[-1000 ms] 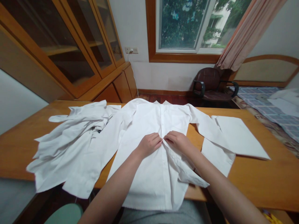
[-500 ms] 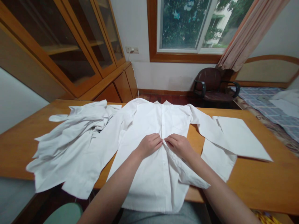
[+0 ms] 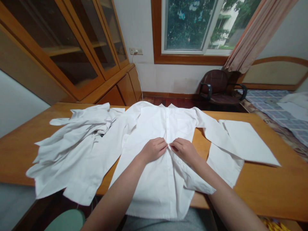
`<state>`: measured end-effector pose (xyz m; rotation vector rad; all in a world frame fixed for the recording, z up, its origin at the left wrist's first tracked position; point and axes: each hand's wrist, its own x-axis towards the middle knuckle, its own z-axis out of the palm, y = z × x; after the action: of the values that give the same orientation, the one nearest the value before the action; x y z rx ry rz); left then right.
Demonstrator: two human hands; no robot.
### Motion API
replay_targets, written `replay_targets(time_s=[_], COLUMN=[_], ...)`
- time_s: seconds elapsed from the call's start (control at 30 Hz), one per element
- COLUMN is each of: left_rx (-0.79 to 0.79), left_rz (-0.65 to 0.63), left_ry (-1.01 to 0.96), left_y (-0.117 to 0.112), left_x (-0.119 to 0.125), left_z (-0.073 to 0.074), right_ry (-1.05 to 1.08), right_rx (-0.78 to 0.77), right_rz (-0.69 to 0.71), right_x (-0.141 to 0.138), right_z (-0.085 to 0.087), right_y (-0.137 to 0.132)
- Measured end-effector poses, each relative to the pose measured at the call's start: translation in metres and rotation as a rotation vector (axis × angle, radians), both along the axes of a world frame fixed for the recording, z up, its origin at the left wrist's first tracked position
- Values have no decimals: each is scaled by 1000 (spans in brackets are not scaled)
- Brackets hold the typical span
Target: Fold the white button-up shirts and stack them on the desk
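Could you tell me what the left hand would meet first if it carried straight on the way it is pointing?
Most likely the right hand: the left hand points right across the shirt front, and their fingertips almost meet at the button strip. Depth is hard to judge.

Crumpled shirts (image 3: pixel 72 141), folded cloth (image 3: pixel 247 141), armchair (image 3: pixel 216 85), perhaps a bed (image 3: pixel 276 102)

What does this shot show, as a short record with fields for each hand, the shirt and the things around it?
Left hand: pinching the front placket of the white shirt, mid-chest
Right hand: pinching the same placket, close beside the other hand
Shirt: flat on the wooden table, front up, sleeves spread
Left of it: crumpled white garments
Right of it: folded white cloth
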<state>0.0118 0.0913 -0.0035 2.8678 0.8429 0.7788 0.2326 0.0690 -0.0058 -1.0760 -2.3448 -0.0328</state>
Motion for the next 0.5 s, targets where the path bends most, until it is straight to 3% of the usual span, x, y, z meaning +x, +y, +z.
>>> replay_targets(time_s=[0.5], left_rx=[-29], left_rz=[-12], left_ry=[-6], left_y=[-1], left_x=[0], left_z=[-3], right_ry=[-38], right_rx=[-5], right_rz=[8], right_x=[2], right_z=[0], right_y=[0])
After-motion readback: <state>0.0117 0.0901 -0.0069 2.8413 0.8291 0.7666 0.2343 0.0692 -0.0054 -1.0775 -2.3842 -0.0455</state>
